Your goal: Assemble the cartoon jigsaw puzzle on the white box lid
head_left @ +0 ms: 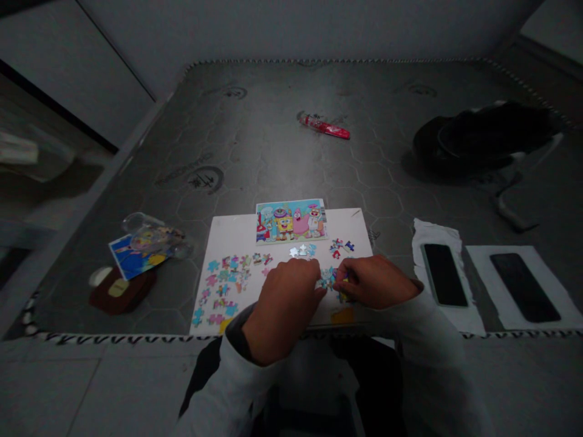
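Jigsaw pieces [328,279] under left hand [282,306] and right hand [376,282] on white board [237,237], both grips curled, firmness of hold undetermined

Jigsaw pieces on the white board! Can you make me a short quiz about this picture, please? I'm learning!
1. Which is nearer the two black glass smartphones: the bare left hand or the bare right hand?
2. True or false: loose blue and pink cardboard jigsaw pieces lie on the white rectangular board.
3. What colours is the long crumpled packet lying alone on the grey patterned mattress?

Key: 1. The bare right hand. 2. True. 3. Red and white.
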A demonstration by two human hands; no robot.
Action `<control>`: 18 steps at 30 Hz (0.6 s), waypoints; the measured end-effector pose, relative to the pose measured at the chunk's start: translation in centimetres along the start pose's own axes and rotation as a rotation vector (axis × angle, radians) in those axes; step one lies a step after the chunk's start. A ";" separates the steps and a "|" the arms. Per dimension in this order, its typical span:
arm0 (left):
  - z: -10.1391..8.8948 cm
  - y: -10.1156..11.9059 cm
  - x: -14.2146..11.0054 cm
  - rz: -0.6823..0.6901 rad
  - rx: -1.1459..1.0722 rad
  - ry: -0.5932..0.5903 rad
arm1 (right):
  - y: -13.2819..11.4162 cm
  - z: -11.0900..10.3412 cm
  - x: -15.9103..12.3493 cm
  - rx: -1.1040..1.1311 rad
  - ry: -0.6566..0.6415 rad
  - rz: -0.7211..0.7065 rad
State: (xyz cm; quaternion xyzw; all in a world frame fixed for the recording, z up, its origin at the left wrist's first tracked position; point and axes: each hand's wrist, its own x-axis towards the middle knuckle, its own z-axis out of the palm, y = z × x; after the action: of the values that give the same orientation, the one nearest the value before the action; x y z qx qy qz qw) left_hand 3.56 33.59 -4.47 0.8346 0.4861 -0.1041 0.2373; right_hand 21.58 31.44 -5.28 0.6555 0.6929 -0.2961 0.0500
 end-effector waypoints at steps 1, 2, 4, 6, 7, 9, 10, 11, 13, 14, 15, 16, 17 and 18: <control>0.0 0.0 0.0 -0.006 -0.002 0.008 | 0.0 0.0 0.0 -0.001 -0.003 0.005; -0.1 0.0 0.0 -0.007 -0.005 0.019 | 0.0 -0.1 0.0 -0.004 -0.005 0.009; -0.1 0.1 0.0 0.001 -0.005 0.033 | -0.1 -0.1 0.0 -0.009 -0.001 0.006; -0.2 0.2 0.1 0.010 0.003 0.033 | -0.1 -0.1 0.0 -0.011 0.001 0.001; -0.3 0.2 0.1 0.015 0.006 0.030 | -0.1 -0.1 0.0 -0.011 0.002 0.002; -0.3 0.3 0.1 0.023 0.008 0.031 | 0.0 0.0 0.0 -0.012 0.003 0.005; -0.4 0.3 0.0 0.024 0.006 0.036 | 0.0 0.0 0.0 -0.013 0.004 0.005; -0.3 0.3 0.0 0.024 0.003 0.039 | 0.0 0.0 0.0 -0.012 0.007 0.005; -0.3 0.2 -0.1 0.021 0.002 0.042 | 0.1 0.1 0.1 -0.007 0.013 0.003; -0.2 0.1 -0.1 0.022 0.004 0.040 | 0.1 0.1 0.1 -0.004 0.012 0.003; -0.2 0.1 -0.1 0.023 0.007 0.035 | 0.1 0.1 0.1 -0.003 0.009 0.008; -0.2 0.1 0.0 0.023 0.012 0.031 | 0.0 0.0 0.1 -0.002 0.004 0.012; -0.2 0.1 0.0 0.022 0.016 0.026 | 0.0 0.0 0.1 -0.003 0.000 0.013; -0.2 0.1 0.1 0.019 0.020 0.023 | 0.0 0.0 0.1 -0.004 -0.005 0.012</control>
State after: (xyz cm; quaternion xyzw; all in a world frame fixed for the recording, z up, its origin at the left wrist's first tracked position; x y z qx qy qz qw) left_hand 3.70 33.68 -4.28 0.8427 0.4798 -0.0973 0.2241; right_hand 21.58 31.51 -5.31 0.6587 0.6896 -0.2958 0.0547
